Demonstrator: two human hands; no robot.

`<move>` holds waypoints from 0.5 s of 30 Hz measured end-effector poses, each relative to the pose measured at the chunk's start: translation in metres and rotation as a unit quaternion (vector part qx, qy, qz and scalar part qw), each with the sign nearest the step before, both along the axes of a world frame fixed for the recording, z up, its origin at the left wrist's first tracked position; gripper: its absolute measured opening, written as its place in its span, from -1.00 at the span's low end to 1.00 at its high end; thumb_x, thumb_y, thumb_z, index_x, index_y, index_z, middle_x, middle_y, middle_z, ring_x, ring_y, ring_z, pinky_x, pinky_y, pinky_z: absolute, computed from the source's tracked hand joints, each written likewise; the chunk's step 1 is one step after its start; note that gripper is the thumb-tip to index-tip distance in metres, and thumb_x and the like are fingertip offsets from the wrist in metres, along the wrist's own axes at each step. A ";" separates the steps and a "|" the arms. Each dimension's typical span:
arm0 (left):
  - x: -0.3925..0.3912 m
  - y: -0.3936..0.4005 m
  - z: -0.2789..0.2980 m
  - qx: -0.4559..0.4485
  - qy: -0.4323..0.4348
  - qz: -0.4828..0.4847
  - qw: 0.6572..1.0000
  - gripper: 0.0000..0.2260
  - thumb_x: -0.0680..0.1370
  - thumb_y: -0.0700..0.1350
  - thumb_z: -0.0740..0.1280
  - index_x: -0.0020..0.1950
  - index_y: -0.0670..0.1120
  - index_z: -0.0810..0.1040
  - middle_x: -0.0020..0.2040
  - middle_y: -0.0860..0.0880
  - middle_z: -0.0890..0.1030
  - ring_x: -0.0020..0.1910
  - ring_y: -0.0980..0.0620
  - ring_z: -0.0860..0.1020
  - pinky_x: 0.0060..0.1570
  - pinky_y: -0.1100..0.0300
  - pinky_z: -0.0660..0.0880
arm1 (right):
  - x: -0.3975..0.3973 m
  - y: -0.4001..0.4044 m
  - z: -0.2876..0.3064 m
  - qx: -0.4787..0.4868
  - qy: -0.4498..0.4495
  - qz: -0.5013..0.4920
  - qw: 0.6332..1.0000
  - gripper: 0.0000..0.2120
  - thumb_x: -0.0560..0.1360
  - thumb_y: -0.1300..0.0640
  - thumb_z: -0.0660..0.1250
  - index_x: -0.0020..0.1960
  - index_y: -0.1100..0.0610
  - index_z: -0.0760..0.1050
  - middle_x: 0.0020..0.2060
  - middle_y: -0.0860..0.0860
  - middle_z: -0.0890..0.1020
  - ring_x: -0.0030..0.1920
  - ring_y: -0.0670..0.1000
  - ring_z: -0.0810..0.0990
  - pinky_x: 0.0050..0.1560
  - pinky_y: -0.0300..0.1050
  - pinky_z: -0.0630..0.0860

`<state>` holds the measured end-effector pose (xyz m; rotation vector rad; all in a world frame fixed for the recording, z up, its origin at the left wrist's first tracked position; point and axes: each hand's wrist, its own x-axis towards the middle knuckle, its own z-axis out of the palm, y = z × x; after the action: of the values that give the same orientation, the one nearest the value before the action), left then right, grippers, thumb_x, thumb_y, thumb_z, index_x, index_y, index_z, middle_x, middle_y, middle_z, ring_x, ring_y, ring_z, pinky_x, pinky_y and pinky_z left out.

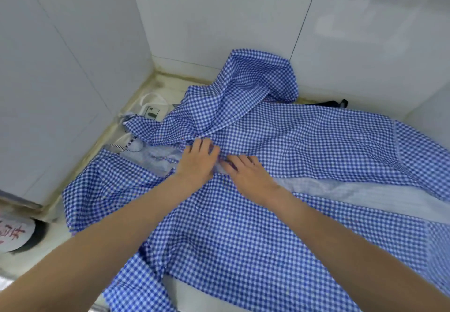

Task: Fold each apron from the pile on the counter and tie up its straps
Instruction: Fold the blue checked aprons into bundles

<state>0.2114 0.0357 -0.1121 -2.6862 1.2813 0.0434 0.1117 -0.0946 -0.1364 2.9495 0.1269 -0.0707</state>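
Mostly the risk is tangling: loose straps [126,146] and a second bunched layer at the wall could drag along if the blue gingham apron [280,226] gets pulled, undoing the fold. Left hand [198,160] and right hand [246,174] sit close together at mid-apron, fingers curled into a fabric edge, apparently pinching it; apron sprawls over the counter [185,289] beneath and around both.

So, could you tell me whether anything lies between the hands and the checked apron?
Nothing visible does: the left hand and right hand already rest directly on the blue checked apron, side by side near its middle.
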 end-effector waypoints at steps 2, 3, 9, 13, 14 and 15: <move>-0.005 -0.017 -0.009 0.032 -0.038 -0.038 0.998 -0.51 0.57 -0.08 0.25 0.44 -0.09 0.13 0.40 -0.12 0.18 0.39 -0.14 0.20 0.29 0.03 0.24 | -0.014 -0.019 0.001 -0.026 -0.019 -0.038 0.999 -0.05 0.02 0.18 0.62 0.33 0.13 0.27 0.10 0.09 0.58 -0.05 0.09 0.60 -0.10 0.01 0.54; -0.005 -0.023 -0.010 0.046 -0.045 -0.043 0.997 -0.51 0.58 -0.10 0.25 0.44 -0.11 0.13 0.41 -0.13 0.18 0.39 -0.14 0.20 0.31 0.03 0.23 | -0.022 -0.030 0.004 -0.038 -0.025 -0.064 0.997 -0.02 0.02 0.17 0.62 0.35 0.13 0.24 0.10 0.09 0.58 -0.04 0.10 0.60 -0.08 0.03 0.54; 0.011 -0.035 -0.001 0.120 -0.016 -0.053 0.991 -0.59 0.58 -0.15 0.25 0.41 -0.11 0.25 0.38 -0.09 0.32 0.35 -0.10 0.33 0.34 0.04 0.25 | -0.069 -0.108 0.024 -0.124 -0.008 -0.295 0.947 -0.38 0.13 0.25 0.60 0.16 0.19 0.52 0.03 0.16 0.57 0.01 0.19 0.57 0.07 0.20 0.48; 0.016 -0.026 -0.001 0.177 0.015 -0.042 0.983 -0.61 0.59 -0.12 0.25 0.41 -0.08 0.29 0.37 -0.08 0.34 0.36 -0.11 0.31 0.35 0.01 0.26 | -0.091 -0.151 0.050 -0.166 0.032 -0.360 0.917 -0.71 0.55 0.22 0.19 0.27 0.13 0.39 0.22 0.08 0.45 0.27 0.12 0.39 0.30 0.07 0.26; 0.015 -0.026 -0.002 0.191 0.014 -0.039 0.981 -0.62 0.60 -0.14 0.23 0.41 -0.08 0.29 0.37 -0.08 0.34 0.36 -0.11 0.31 0.35 0.02 0.26 | -0.096 -0.159 0.057 -0.171 0.031 -0.370 0.913 -0.72 0.56 0.24 0.16 0.26 0.13 0.39 0.22 0.08 0.46 0.27 0.12 0.39 0.29 0.05 0.26; 0.016 -0.024 -0.004 0.207 0.014 -0.032 0.978 -0.62 0.60 -0.15 0.22 0.42 -0.07 0.28 0.37 -0.08 0.34 0.36 -0.11 0.31 0.33 0.03 0.28 | -0.099 -0.165 0.063 -0.176 0.030 -0.371 0.911 -0.71 0.56 0.25 0.16 0.26 0.14 0.39 0.21 0.09 0.46 0.27 0.13 0.39 0.28 0.04 0.27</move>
<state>0.2279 0.0115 -0.1162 -2.2965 1.2093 0.3055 0.0126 -0.2598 -0.0734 2.4630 -0.9028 -0.2571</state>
